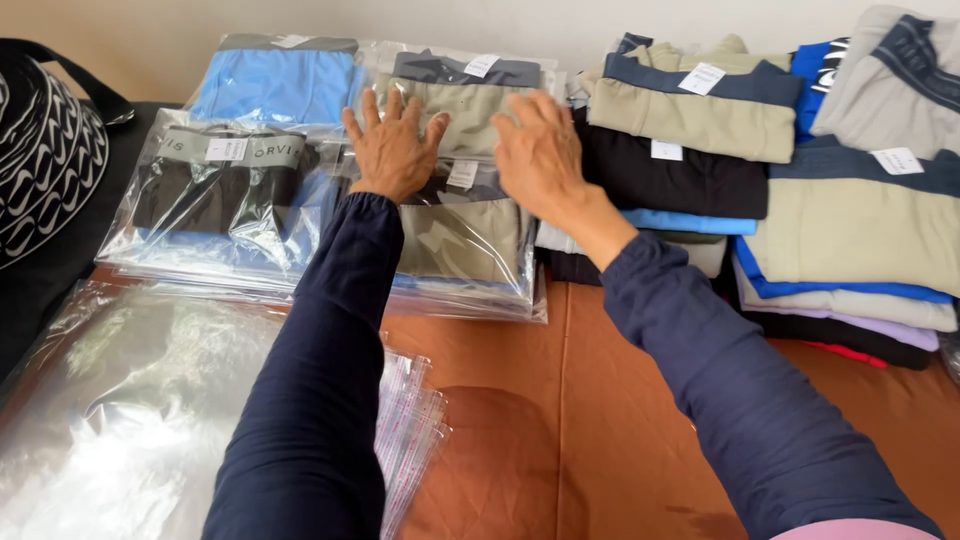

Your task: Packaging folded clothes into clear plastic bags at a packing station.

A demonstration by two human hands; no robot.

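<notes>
The bagged olive garment, slick in its clear plastic sleeve, is lying atop a stack at the table's far side. The left hand and right hand are pressing it flat, fingers spread, grasping nothing. Unbagged folded clothes are crowding the right; empty clear bags are lying near left.

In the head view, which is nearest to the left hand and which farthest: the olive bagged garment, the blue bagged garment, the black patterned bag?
From the left hand:
1. Olive bagged garment, directly under the palm.
2. Blue bagged garment, up-left at the back.
3. Black patterned bag, far left edge.
</notes>
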